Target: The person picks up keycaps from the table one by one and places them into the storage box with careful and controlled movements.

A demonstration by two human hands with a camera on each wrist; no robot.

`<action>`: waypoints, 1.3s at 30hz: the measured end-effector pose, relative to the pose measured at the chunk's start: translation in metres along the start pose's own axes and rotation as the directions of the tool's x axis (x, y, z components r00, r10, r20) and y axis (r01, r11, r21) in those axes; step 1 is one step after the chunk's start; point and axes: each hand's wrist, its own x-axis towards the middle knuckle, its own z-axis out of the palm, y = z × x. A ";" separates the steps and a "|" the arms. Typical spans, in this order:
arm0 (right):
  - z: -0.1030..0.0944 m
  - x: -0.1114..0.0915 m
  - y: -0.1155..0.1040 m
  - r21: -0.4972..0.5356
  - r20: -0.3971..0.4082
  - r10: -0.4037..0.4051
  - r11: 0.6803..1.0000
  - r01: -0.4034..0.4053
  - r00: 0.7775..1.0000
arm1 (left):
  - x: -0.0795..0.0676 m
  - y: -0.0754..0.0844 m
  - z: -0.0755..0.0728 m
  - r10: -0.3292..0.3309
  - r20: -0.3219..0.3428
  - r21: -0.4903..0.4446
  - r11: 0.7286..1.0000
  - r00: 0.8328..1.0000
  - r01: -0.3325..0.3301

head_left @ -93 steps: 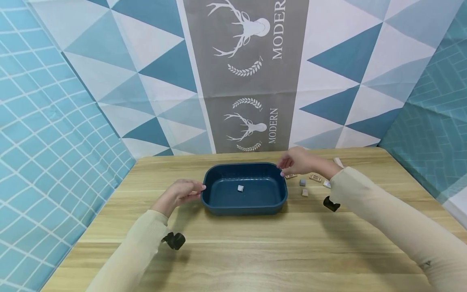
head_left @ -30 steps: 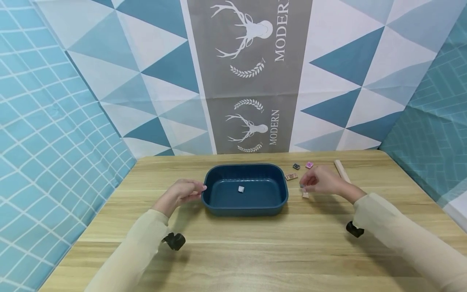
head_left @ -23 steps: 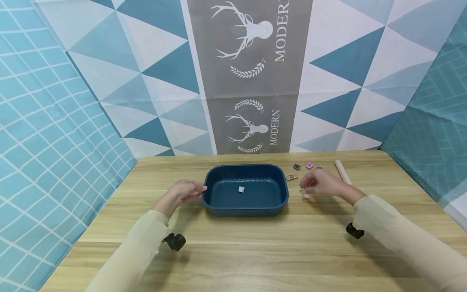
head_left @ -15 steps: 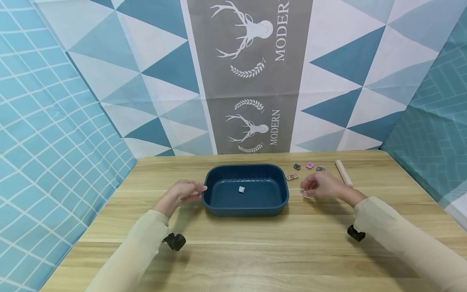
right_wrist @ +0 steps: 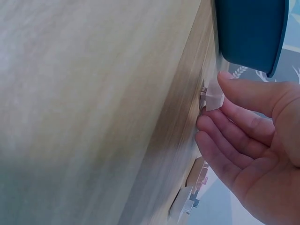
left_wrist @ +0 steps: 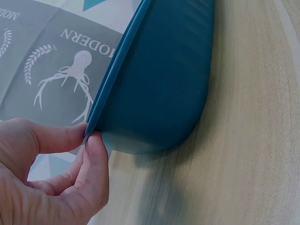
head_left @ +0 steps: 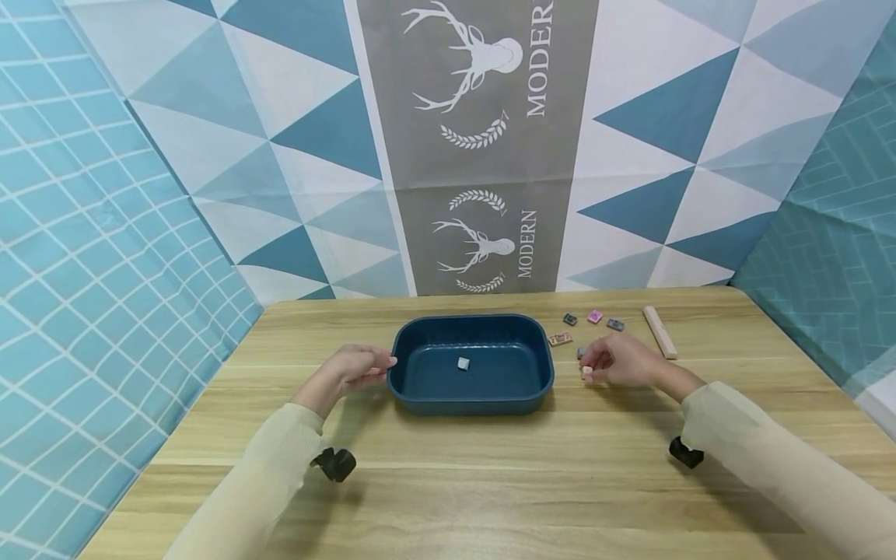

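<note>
My left hand [head_left: 355, 365] pinches the left rim of a dark blue rectangular bin [head_left: 470, 405] between thumb and fingertips. The left wrist view shows the thumb on one side of the bin's rim [left_wrist: 107, 86] and fingers on the other. One small white piece [head_left: 463, 363] lies on the bin floor. To the right of the bin, my right hand [head_left: 619, 359] pinches a small pale block [right_wrist: 214, 93], low over the table. A small grey-blue block [head_left: 581, 353] shows just beyond the fingertips, partly hidden by the hand.
A tan patterned tile [head_left: 560, 339] lies by the bin's right rim. Behind it are a dark tile [head_left: 570, 319], a pink tile [head_left: 595, 316] and a grey tile [head_left: 615, 324]. A pale wooden bar [head_left: 659, 333] lies farther right. Patterned cloth [head_left: 630, 140] stands behind the wooden table [head_left: 448, 482].
My right hand has left the bin's right rim and moved right to the small pieces, where it now pinches the pale block. My left hand stays at the rim.
</note>
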 end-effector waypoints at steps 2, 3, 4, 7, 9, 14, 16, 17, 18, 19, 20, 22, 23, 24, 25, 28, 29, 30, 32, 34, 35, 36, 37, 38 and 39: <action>0.000 0.000 0.000 -0.001 0.001 -0.007 1.000 0.007 1.000 | 0.000 0.000 0.000 -0.002 -0.001 -0.002 1.000 1.000 0.002; 0.001 0.000 0.000 -0.002 0.002 -0.012 1.000 0.012 1.000 | 0.000 -0.001 0.000 -0.005 -0.004 -0.005 1.000 1.000 0.005; 0.001 0.000 0.000 -0.001 0.003 -0.017 1.000 0.017 1.000 | 0.001 -0.001 0.000 -0.008 -0.005 -0.008 1.000 1.000 0.007; 0.001 0.000 -0.002 -0.009 0.004 -0.024 1.000 0.024 1.000 | 0.001 -0.001 -0.001 -0.008 0.000 -0.011 1.000 1.000 0.008; 0.001 0.000 -0.002 -0.015 0.001 -0.026 1.000 0.026 1.000 | 0.001 -0.001 -0.001 -0.008 -0.001 -0.013 1.000 1.000 0.008; 0.003 -0.001 -0.001 -0.036 -0.019 -0.035 0.999 0.034 0.999 | 0.002 -0.001 -0.001 -0.004 -0.002 -0.009 1.000 1.000 0.004; 0.004 -0.001 0.000 -0.042 -0.027 -0.041 0.998 0.040 0.999 | 0.001 -0.001 -0.001 -0.002 0.000 -0.008 1.000 1.000 0.002; 0.004 -0.002 0.000 -0.044 -0.030 -0.044 0.998 0.042 0.999 | 0.002 -0.001 -0.001 -0.003 -0.001 -0.007 1.000 1.000 0.003; 0.004 -0.002 0.000 -0.046 -0.033 -0.046 0.998 0.044 0.998 | 0.002 -0.002 -0.001 -0.002 0.001 -0.006 1.000 1.000 0.002; 0.004 -0.002 0.000 -0.046 -0.034 -0.048 0.998 0.047 0.998 | 0.002 -0.002 -0.001 -0.003 0.001 -0.006 1.000 1.000 0.003; 0.004 -0.003 0.000 -0.047 -0.035 -0.047 0.998 0.045 0.998 | 0.001 -0.002 -0.001 -0.003 0.002 -0.006 1.000 1.000 0.003; 0.004 -0.003 0.000 -0.048 -0.037 -0.037 0.998 0.035 0.999 | 0.001 -0.002 -0.001 -0.002 0.006 -0.006 1.000 1.000 0.002; 0.004 -0.003 0.000 -0.048 -0.038 -0.033 0.998 0.031 0.999 | 0.001 -0.002 -0.001 -0.003 0.004 -0.009 1.000 1.000 0.003; 0.005 -0.003 0.000 -0.045 -0.039 -0.028 0.999 0.026 0.999 | 0.001 -0.002 0.000 -0.003 0.004 -0.013 1.000 1.000 0.003; 0.005 -0.003 0.001 -0.037 -0.041 -0.023 0.999 0.021 0.999 | 0.000 -0.002 0.000 -0.003 0.006 -0.018 1.000 1.000 0.003; 0.005 -0.004 0.004 -0.008 -0.053 -0.035 0.999 0.035 0.998 | -0.001 -0.001 0.000 -0.002 0.012 -0.031 1.000 1.000 0.002; 0.005 -0.004 0.004 0.002 -0.060 -0.046 0.999 0.047 0.997 | -0.001 -0.001 0.000 -0.001 0.013 -0.035 0.999 1.000 0.002; 0.005 -0.004 0.005 0.014 -0.066 -0.060 0.998 0.061 0.996 | -0.001 -0.001 -0.001 -0.001 0.014 -0.040 0.999 1.000 0.002; 0.006 -0.005 0.009 0.031 -0.083 -0.114 0.993 0.117 0.990 | -0.001 -0.001 -0.001 0.001 0.015 -0.041 0.999 1.000 0.000; 0.006 -0.005 0.009 0.032 -0.091 -0.135 0.990 0.139 0.987 | 0.000 -0.001 0.000 0.003 0.015 -0.040 0.999 1.000 -0.002; 0.006 -0.006 0.009 0.036 -0.090 -0.127 0.991 0.131 0.988 | 0.000 -0.001 0.000 0.003 0.014 -0.038 0.999 1.000 -0.002; 0.006 -0.006 0.009 0.035 -0.087 -0.121 0.992 0.125 0.989 | 0.000 -0.001 0.000 0.003 0.013 -0.036 0.999 1.000 -0.003; 0.006 -0.006 0.009 0.033 -0.082 -0.112 0.993 0.115 0.990 | 0.000 -0.001 0.000 0.003 0.012 -0.031 1.000 1.000 -0.003; 0.006 -0.006 0.005 0.024 -0.071 -0.077 0.997 0.079 0.995 | -0.001 -0.001 0.000 0.003 0.009 -0.027 1.000 1.000 -0.002; 0.006 -0.005 0.005 0.018 -0.065 -0.066 0.998 0.067 0.996 | 0.000 -0.002 0.000 0.002 0.005 -0.023 1.000 1.000 -0.001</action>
